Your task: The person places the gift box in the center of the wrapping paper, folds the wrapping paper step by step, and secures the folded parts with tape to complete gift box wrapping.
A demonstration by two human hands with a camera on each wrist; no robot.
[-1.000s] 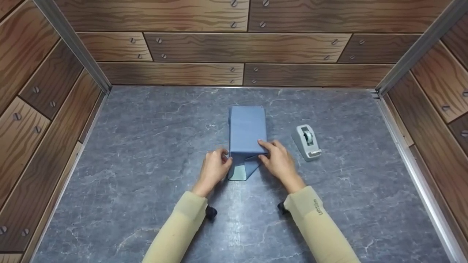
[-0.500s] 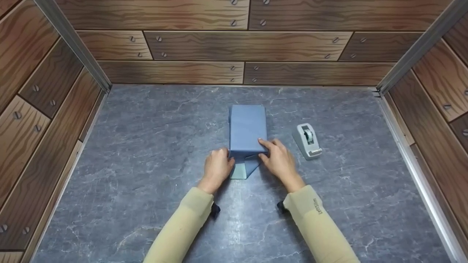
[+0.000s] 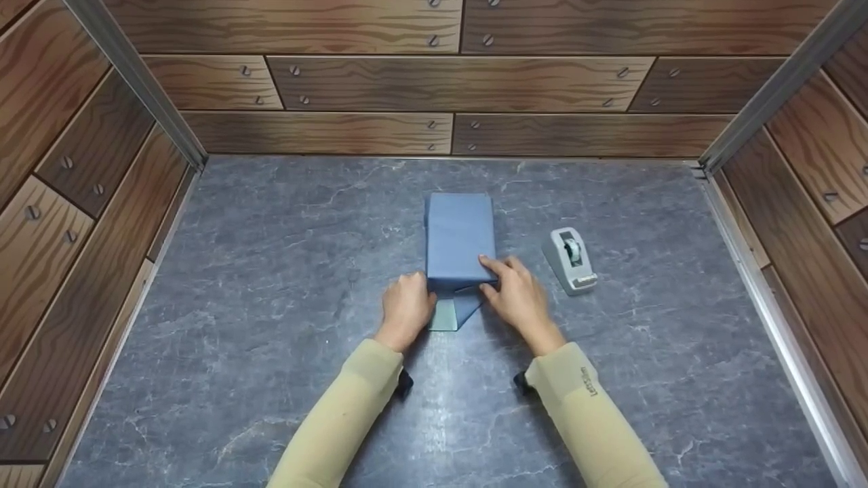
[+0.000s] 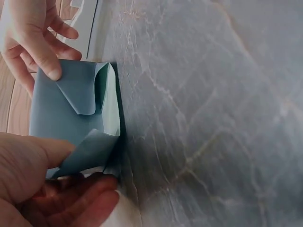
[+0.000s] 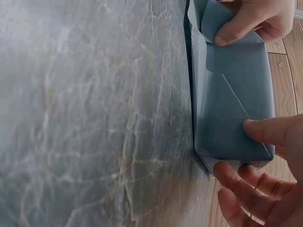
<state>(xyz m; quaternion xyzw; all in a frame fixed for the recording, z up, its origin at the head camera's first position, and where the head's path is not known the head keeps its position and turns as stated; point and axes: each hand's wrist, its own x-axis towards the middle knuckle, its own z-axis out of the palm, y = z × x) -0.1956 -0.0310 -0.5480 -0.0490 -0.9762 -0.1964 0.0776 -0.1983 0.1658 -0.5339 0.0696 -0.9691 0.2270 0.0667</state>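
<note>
Here, the smooth, grey-veined surface (image 3: 468, 420) runs up to a thin, pale-lined paper flap (image 3: 444, 316). Beyond it, the left hand (image 3: 407, 305) pinches a fold at the near-left corner of a crisp-edged blue package (image 3: 461, 234); the right hand (image 3: 522, 298) grips its near-right corner. Farther right stands a rounded tape dispenser (image 3: 576, 272), apart; well beyond, the surface's straight edge meets a plank-patterned wall (image 3: 352, 85).

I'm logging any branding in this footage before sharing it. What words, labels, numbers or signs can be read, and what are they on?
"LetsSlim": on the cuff end of the right sleeve, running lengthwise; small and slightly blurred, so that spelling is my best reading.
No other text can be made out: none on the blue package, the tape dispenser or the left sleeve.
</note>
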